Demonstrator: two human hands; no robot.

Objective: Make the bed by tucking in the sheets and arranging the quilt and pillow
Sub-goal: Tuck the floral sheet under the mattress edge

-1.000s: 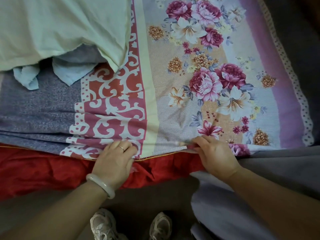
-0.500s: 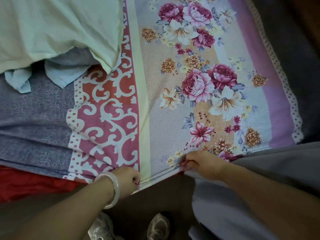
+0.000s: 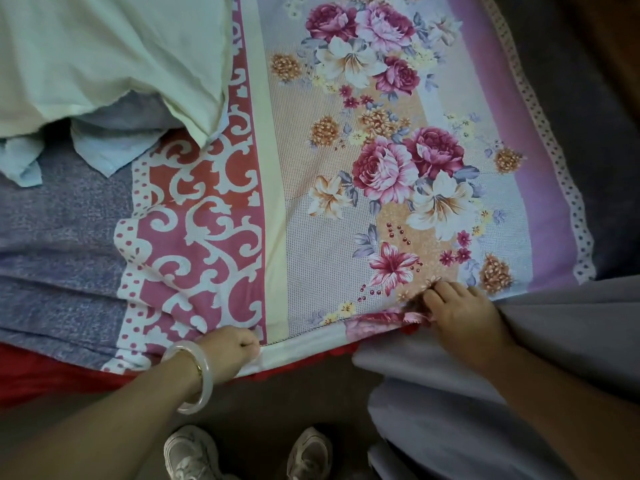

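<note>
Now left grip [image 3: 230,348] and right grip [image 3: 457,310] both pinch floral sheet [image 3: 346,202] edge.

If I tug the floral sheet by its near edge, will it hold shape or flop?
Likely floppy: the floral sheet folds over itself by the right hand and drapes over the edge at the left hand. Probably light: finger grips alone hold it. It may bunch, not slide flat, given its creases.
</note>
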